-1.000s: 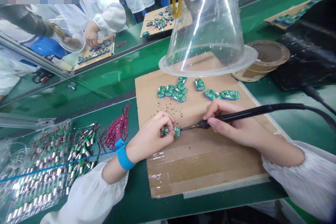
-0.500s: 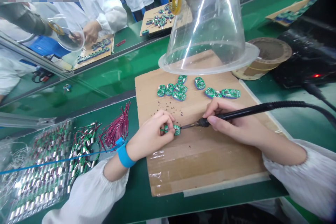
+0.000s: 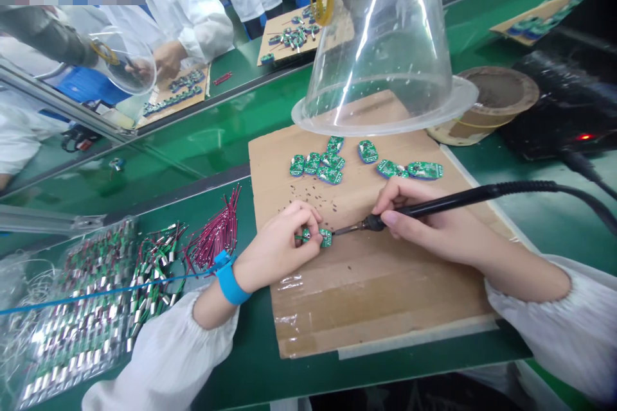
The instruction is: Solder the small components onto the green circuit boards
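My left hand (image 3: pixel 284 244), with a blue strap on the wrist, is closed in a pinch on a small green circuit board (image 3: pixel 326 237) over the cardboard sheet (image 3: pixel 385 289). Its fingers cover part of the board. In my right hand (image 3: pixel 424 221) is a black soldering iron (image 3: pixel 448 201), held like a pen and pointing left. The iron's tip meets the right edge of the board or is very near it; I cannot tell which. Several more green boards (image 3: pixel 330 170) lie farther back on the cardboard, with dark specks scattered in front of them.
A clear fume hood (image 3: pixel 380 77) hangs over the cardboard's back. Red wires (image 3: pixel 216 234) and trays of small metal parts (image 3: pixel 81 314) lie at left. A round tub (image 3: pixel 501 99) and a dark box with a red light (image 3: pixel 569 109) stand at right. Another person's hand (image 3: pixel 168 59) works across the divider.
Almost nothing differs. The whole view has shifted very slightly; both hands keep the board and the soldering iron in the same position.
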A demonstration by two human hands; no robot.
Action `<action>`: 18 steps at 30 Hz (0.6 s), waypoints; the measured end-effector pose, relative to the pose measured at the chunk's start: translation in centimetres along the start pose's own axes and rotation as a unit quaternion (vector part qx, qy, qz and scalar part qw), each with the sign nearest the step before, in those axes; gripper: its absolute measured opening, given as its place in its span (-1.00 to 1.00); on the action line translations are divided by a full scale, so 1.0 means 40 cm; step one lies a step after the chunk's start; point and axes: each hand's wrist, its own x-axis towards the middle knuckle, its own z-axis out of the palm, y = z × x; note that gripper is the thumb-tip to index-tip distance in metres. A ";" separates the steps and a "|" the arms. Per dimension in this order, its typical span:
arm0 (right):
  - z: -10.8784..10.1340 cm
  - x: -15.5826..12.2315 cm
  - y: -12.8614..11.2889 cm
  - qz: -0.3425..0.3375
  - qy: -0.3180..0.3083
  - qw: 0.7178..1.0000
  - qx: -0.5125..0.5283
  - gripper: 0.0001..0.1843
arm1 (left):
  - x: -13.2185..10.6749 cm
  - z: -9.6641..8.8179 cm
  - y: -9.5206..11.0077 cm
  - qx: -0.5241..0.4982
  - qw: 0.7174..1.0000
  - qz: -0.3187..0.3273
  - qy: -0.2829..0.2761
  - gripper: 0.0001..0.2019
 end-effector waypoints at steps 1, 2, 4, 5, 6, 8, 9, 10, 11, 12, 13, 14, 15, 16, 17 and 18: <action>-0.001 0.000 0.001 0.004 -0.004 1.000 0.002 -0.90 | 0.000 0.000 -0.001 -0.002 1.000 0.003 0.002 -0.88; -0.001 0.001 0.002 0.007 -0.009 1.000 0.004 -0.91 | -0.001 0.000 -0.001 -0.003 1.000 0.006 0.003 -0.88; -0.001 0.002 0.002 0.010 -0.014 1.000 0.008 -0.92 | -0.002 0.001 -0.001 -0.005 1.000 0.007 0.005 -0.87; -0.001 0.002 0.002 0.011 -0.015 1.000 0.010 -0.92 | -0.002 0.001 -0.001 -0.005 1.000 0.006 0.005 -0.88; -0.001 0.002 0.002 0.010 -0.014 1.000 0.011 -0.92 | -0.002 0.001 -0.001 -0.004 1.000 0.005 0.004 -0.88; -0.001 0.001 0.002 0.008 -0.013 1.000 0.010 -0.92 | -0.002 0.002 -0.001 -0.003 1.000 0.003 0.004 -0.89; -0.001 0.001 0.002 0.008 -0.013 1.000 0.009 -0.92 | -0.001 0.002 -0.001 -0.003 1.000 0.003 0.004 -0.90; -0.001 0.000 0.003 0.006 -0.012 1.000 0.007 -0.92 | -0.001 0.002 -0.001 -0.003 1.000 0.003 0.004 -0.90; -0.001 0.000 0.004 0.005 -0.012 1.000 0.006 -0.92 | -0.001 0.002 0.000 -0.002 1.000 0.001 0.003 -0.90; 0.000 0.000 0.005 0.003 -0.011 1.000 0.004 -0.93 | -0.001 0.002 0.000 -0.002 1.000 -0.002 0.002 -0.90; 0.000 0.000 0.006 0.002 -0.010 1.000 0.001 -0.93 | -0.001 0.001 0.000 -0.001 1.000 -0.005 0.001 -0.90; 0.000 0.000 0.006 0.000 -0.009 1.000 -0.001 -0.93 | -0.002 0.001 0.001 -0.001 1.000 -0.008 0.000 -0.90; 0.000 0.000 0.007 0.000 -0.007 1.000 -0.003 -0.92 | -0.002 0.001 0.001 -0.002 1.000 -0.010 -0.001 -0.90; 0.001 0.000 0.007 0.000 -0.006 1.000 -0.003 -0.92 | -0.003 0.001 0.001 -0.002 1.000 -0.010 0.000 -0.90; 0.001 0.000 0.006 0.000 -0.005 1.000 -0.004 -0.93 | -0.003 0.001 0.001 -0.003 1.000 -0.010 0.001 -0.90; 0.001 -0.001 0.005 0.001 -0.004 1.000 -0.004 -0.93 | -0.003 0.001 0.001 -0.005 1.000 -0.009 0.002 -0.90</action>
